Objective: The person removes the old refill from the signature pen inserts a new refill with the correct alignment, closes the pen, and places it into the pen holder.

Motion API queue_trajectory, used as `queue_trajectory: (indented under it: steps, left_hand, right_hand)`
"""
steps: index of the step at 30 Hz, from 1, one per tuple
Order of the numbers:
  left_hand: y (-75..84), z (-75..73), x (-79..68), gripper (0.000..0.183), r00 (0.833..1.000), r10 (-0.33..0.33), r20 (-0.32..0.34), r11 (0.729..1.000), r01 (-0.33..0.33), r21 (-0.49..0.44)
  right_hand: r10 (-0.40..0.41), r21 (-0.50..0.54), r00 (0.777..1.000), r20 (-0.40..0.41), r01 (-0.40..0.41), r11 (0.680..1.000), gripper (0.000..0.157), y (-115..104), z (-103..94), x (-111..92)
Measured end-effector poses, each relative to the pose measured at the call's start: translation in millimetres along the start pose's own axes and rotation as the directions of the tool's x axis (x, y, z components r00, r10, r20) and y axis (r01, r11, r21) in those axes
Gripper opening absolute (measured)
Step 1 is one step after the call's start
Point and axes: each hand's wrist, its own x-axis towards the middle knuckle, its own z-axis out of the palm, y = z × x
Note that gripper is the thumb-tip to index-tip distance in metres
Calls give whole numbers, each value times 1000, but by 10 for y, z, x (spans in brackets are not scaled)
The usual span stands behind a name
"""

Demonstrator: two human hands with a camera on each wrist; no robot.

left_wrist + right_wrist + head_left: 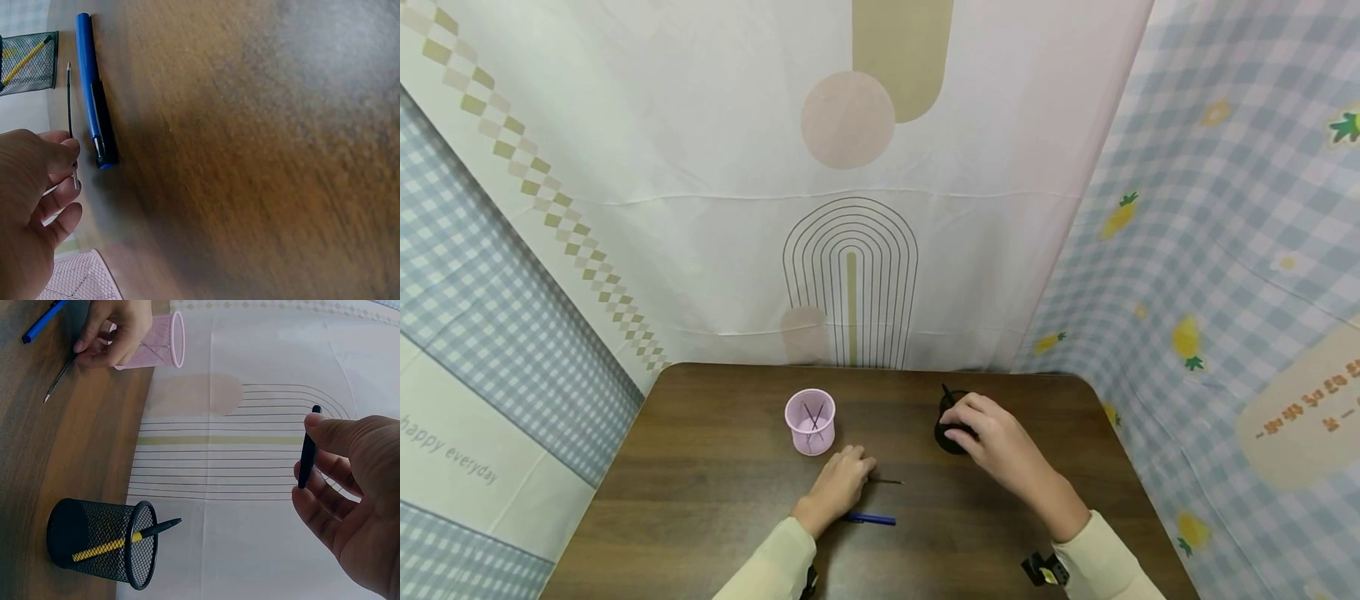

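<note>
My left hand pinches a thin dark pen refill with a light metallic tip, low over the table. A blue pen with a black clip lies on the wood beside that hand. My right hand holds a short black pen-like stick between thumb and fingers. In the head view this hand is over the black mesh pen cup, hiding part of it. Inside that cup leans a yellow and black pen. The pink mesh cup holds two thin dark sticks, crossed.
The brown wooden table reaches back to a patterned cloth. Checked cloth hangs along the right side, and more checked cloth hangs on the left.
</note>
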Motion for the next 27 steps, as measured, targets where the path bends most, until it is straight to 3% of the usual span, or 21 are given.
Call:
queue_trajectory:
  steps: [18,27]
  left_hand:
    - [-28,14,-6,16,1000,-15,-2,1000,15,-26]
    - [-92,-83,-2,23,998,-38,-40,998,36,-50]
  right_hand:
    - [-1,-10,1000,-4,1,1000,23,0,3,-14]
    - [4,3,1000,-10,-4,1000,24,4,18,-15]
